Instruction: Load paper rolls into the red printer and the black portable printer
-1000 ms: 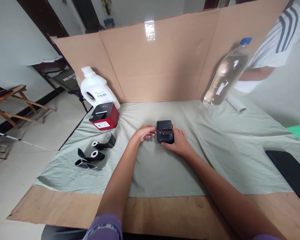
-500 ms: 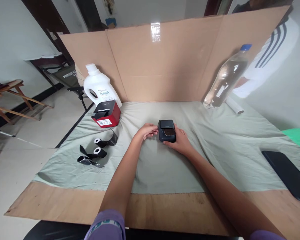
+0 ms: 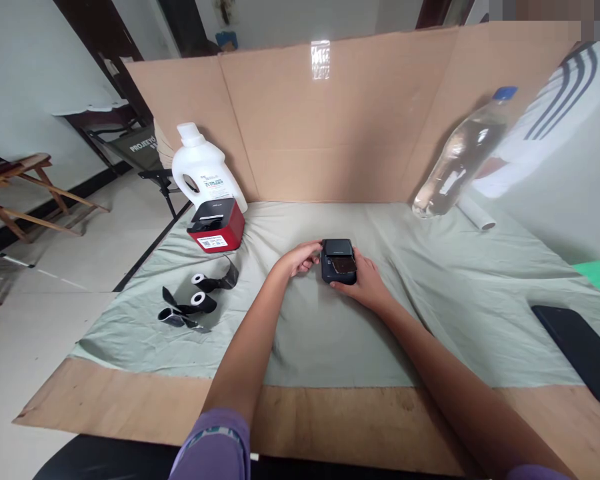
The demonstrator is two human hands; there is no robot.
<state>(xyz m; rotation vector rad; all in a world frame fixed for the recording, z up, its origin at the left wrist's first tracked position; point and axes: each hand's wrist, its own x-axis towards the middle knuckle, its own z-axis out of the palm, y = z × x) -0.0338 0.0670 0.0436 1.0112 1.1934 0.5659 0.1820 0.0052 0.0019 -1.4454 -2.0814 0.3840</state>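
A small black portable printer (image 3: 339,261) sits on the pale green cloth (image 3: 343,340), its lid panel toward the far side and a brown window nearer me. My right hand (image 3: 364,279) wraps around its right side, the thumb along the near edge. On the opposite side is my left hand (image 3: 303,259), its lower fingers curled with nothing visible in them. Its foremost finger touches the printer's upper left edge; the exact contact is too small to make out. Several black paper rolls (image 3: 203,302) with loose tails lie to the left.
A red and black desktop printer (image 3: 217,227) stands before a white jug (image 3: 207,167) at back left. Cardboard (image 3: 330,127) walls off the back. At right are a clear bottle (image 3: 463,157), a white tube (image 3: 477,212) and a black phone (image 3: 580,353). A person's striped sleeve (image 3: 563,93) shows beyond.
My left hand's foremost finger has moved up against the printer's upper left edge. The whole scene has shifted slightly right with the camera. My right hand keeps its grip.
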